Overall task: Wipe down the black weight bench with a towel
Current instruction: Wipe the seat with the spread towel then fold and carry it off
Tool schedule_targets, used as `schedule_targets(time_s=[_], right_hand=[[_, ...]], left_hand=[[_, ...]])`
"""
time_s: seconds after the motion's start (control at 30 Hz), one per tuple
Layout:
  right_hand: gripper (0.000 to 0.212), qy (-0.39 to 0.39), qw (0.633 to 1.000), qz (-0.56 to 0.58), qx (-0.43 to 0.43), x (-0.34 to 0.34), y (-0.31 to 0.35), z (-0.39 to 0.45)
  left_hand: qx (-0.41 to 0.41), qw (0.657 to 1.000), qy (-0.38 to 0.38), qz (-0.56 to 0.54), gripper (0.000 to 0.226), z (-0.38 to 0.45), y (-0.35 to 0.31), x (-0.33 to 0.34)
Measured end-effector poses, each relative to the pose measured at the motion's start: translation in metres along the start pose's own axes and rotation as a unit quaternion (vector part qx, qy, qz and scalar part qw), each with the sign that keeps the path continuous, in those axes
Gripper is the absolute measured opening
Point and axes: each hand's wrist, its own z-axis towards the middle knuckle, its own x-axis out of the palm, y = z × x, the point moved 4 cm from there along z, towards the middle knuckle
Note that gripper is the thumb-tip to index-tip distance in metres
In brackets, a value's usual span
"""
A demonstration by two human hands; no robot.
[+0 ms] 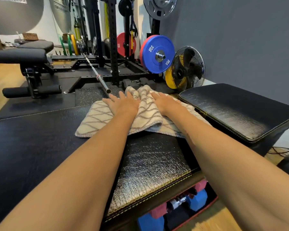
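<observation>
Towel on bench, hands flat on top

towel: cream, brown wavy lines, rumpled, lying flat | bench: black textured pad, towel at far end

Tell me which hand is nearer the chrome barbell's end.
Left. The left hand lies flat on the cream patterned towel just below the chrome barbell's end; the right hand presses the towel farther right.
</observation>
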Motion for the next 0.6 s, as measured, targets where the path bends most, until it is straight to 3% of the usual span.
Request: schedule_targets(time_s=[0.6], right_hand=[[0.067,0.005,1.0,0.008,0.022,-0.001,-0.018,-0.145]], left_hand=[[0.061,0.998,0.009,-0.009,0.066,-0.122,0.001,-0.002]])
